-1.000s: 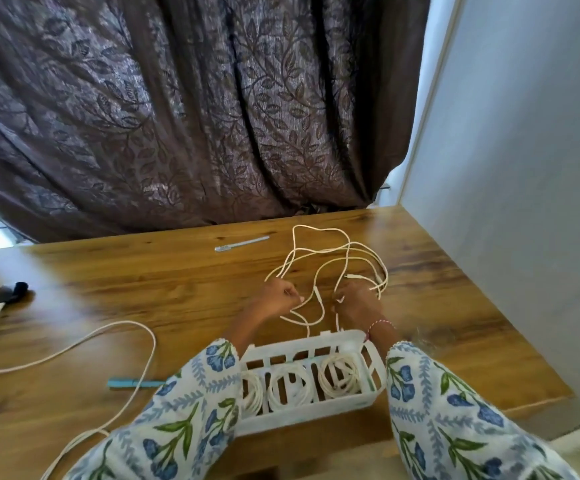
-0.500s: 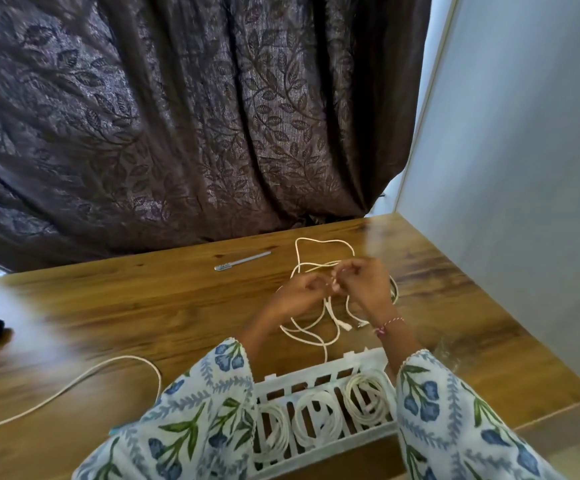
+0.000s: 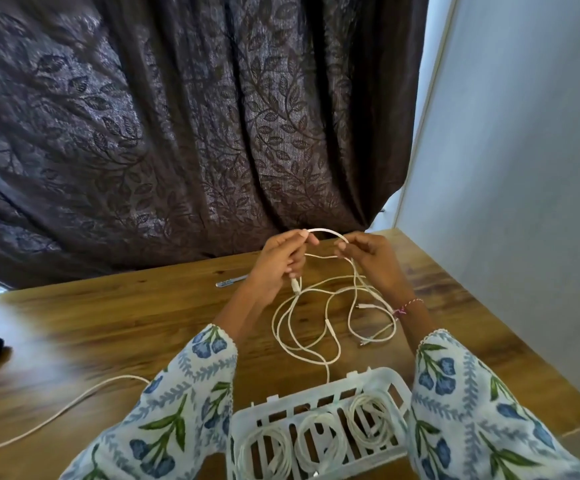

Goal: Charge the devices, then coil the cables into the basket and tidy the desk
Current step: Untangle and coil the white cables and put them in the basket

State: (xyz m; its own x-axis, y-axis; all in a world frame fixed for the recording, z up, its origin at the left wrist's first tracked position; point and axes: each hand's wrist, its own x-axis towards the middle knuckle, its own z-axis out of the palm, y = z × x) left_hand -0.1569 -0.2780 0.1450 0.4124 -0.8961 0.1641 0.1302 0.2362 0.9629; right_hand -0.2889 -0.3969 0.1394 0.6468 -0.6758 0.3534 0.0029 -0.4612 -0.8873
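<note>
3 coils sit in the white slotted plastic basket (image 3: 319, 434) as the left hand (image 3: 278, 261) and right hand (image 3: 371, 258) pinch a tangled white cable (image 3: 319, 327) above the wooden desk (image 3: 125, 320), another apparently loose at left.

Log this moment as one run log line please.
step: coiling | left hand: holds white cable | right hand: pinches same cable | basket: three coils inside | pen: on desk
</note>
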